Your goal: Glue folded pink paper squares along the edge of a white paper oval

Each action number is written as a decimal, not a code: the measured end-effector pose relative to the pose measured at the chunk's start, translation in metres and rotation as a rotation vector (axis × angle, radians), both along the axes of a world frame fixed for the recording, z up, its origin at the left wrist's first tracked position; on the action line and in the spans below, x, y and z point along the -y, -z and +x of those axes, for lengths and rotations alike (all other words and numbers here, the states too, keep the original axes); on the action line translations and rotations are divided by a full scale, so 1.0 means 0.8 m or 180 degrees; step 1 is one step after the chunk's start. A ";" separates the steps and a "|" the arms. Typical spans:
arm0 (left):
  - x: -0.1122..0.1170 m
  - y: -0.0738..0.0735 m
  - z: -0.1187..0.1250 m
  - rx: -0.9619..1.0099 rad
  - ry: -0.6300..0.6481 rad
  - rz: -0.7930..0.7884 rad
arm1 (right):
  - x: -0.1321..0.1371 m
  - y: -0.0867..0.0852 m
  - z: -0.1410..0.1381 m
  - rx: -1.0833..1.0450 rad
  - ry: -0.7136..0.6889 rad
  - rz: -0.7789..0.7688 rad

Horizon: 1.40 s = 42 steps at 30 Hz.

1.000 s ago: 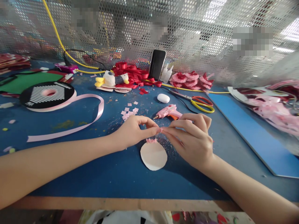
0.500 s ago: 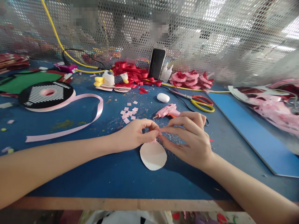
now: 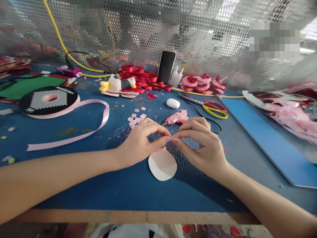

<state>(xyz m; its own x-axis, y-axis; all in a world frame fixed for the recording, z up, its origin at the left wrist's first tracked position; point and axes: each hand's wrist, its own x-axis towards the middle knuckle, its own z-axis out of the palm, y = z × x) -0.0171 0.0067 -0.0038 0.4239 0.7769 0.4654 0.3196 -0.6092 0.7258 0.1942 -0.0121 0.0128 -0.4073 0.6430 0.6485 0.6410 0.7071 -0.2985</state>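
Fingertips meet over the table, where my left hand and my right hand both pinch; anything between them is too small to make out. Just below lies a white paper disc, flat on the blue table. A bit of pink shows at its top edge, partly covered by the left fingers. Behind the hands rests a pink glue gun, its nozzle pointing left. Small pale pink squares lie behind my left hand, which hides some of them.
A ribbon spool trails pink ribbon on the left. Scissors, a white oval object and a propped phone stand farther back. A blue board lies at right, pink ribbon loops beyond it.
My left hand has shifted slightly up and now covers part of the pink squares. The joined fingertips have risen a little from the disc, which stays in place.
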 end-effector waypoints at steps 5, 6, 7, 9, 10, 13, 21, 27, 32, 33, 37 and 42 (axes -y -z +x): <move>-0.001 0.005 0.001 -0.0012 0.0007 -0.0061 | -0.002 0.004 0.001 -0.0012 0.0007 0.0024; -0.001 0.005 0.002 -0.0010 0.0029 -0.0158 | -0.002 0.004 0.000 0.0026 0.0046 0.0087; -0.001 0.006 0.002 -0.0018 0.0051 -0.0250 | -0.003 0.005 0.000 0.0071 0.0105 0.0181; -0.002 0.006 0.002 -0.0055 0.0090 -0.0391 | -0.003 0.006 -0.001 0.0163 0.0232 0.0389; -0.003 0.006 0.002 -0.0078 0.0107 -0.0442 | -0.003 0.006 -0.002 0.0195 0.0287 0.0475; -0.004 0.005 0.002 -0.0163 0.0183 -0.0597 | -0.002 0.006 -0.003 0.0234 0.0331 0.0628; -0.006 0.005 0.001 -0.0012 0.0102 -0.0882 | 0.000 0.004 -0.003 0.0329 0.0357 0.0667; -0.007 0.004 0.002 -0.0018 -0.0092 -0.0840 | -0.002 0.006 -0.001 0.0444 0.0395 0.0558; -0.008 0.004 0.003 -0.0020 0.0017 -0.1018 | -0.002 0.009 0.001 0.0542 0.0323 0.0700; -0.008 0.005 0.002 0.0004 0.0070 -0.1100 | -0.003 0.009 0.002 0.0535 0.0287 0.0707; -0.011 0.006 0.001 0.0172 0.0114 -0.1250 | -0.009 0.001 0.009 0.0453 0.0239 0.0536; -0.014 0.005 -0.002 0.0500 -0.0266 -0.1164 | -0.017 -0.012 0.023 0.1185 -0.0858 -0.0500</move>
